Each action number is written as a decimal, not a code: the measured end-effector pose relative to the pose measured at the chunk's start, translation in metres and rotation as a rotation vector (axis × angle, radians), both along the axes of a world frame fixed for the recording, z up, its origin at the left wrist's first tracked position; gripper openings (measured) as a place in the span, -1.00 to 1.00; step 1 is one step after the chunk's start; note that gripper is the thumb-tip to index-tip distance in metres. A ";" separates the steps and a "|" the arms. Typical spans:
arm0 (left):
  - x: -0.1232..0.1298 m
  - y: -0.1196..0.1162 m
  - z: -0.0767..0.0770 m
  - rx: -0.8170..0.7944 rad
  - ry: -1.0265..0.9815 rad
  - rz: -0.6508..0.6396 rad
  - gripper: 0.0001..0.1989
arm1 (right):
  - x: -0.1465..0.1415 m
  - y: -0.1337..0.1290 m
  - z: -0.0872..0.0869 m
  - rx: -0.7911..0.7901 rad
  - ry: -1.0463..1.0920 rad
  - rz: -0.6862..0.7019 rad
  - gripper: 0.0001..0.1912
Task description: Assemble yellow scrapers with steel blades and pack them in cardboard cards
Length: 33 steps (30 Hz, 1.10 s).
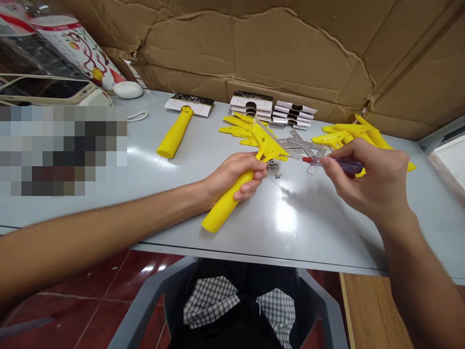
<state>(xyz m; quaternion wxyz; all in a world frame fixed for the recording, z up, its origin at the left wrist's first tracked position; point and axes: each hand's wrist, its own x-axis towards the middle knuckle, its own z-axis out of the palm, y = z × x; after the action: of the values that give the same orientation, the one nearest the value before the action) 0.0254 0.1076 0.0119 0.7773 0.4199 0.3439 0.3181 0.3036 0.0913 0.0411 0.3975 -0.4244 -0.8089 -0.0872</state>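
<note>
My left hand [238, 177] is wrapped round the neck of a yellow scraper [227, 206], its head pointing up and away from me. Between the fingers of my right hand [381, 179] is a screwdriver [348, 166] with a see-through purple handle. Its tip meets the right corner of the scraper's head. Small screws [278, 176] lie on the table just beyond my left hand. Behind the head are flat metal strips [300, 141] and flat yellow pieces [232, 131]. More yellow scrapers [363, 132] are piled beyond my right hand.
One yellow scraper [176, 133] rests by a black-and-white card at the back left. Folded cards [250, 101] are stacked near the cardboard [290, 53] wall. A phone [43, 89], a white mouse [128, 89] and a patterned cup [78, 48] occupy the left side of the grey table [174, 213].
</note>
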 end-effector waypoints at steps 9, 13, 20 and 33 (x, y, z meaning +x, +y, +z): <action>0.000 0.001 -0.001 0.014 -0.005 -0.007 -0.73 | -0.001 -0.001 0.001 -0.091 0.018 -0.013 -0.81; 0.000 0.001 -0.001 0.014 0.006 -0.001 -0.73 | -0.003 -0.003 0.002 -0.083 0.029 0.010 -0.82; 0.000 0.000 -0.001 0.023 0.005 -0.003 -0.73 | 0.002 0.003 -0.002 0.007 0.004 -0.065 -0.60; 0.001 0.001 -0.005 0.005 -0.021 0.028 -0.76 | -0.003 0.002 -0.002 0.042 0.047 -0.023 -0.69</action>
<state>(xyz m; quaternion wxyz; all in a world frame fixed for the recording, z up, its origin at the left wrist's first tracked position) 0.0265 0.1082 0.0068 0.7752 0.4136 0.3408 0.3343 0.3011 0.0937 0.0389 0.4243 -0.4270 -0.7924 -0.0987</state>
